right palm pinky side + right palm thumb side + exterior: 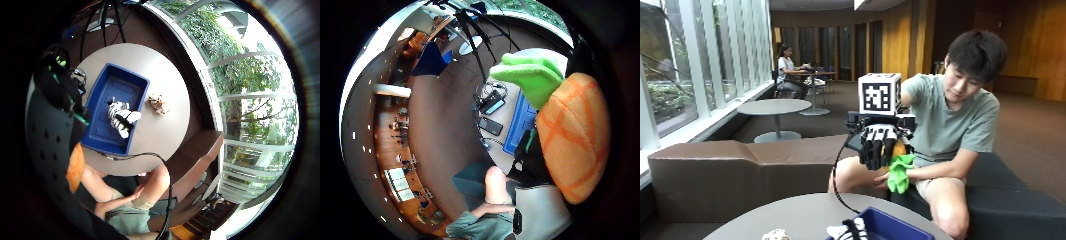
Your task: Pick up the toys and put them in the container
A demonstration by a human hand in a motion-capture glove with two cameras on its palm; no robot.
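Overhead, the grip (881,145) clasps the carrot toy (900,165) upright, green leaves hanging down.

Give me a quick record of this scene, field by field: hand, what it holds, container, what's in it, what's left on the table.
hand: gloved right hand, raised above the table
held: orange and green plush toy, fingers curled round it
container: blue bin on the table
in container: black-and-white striped toy
left on table: small pale toy beside the bin
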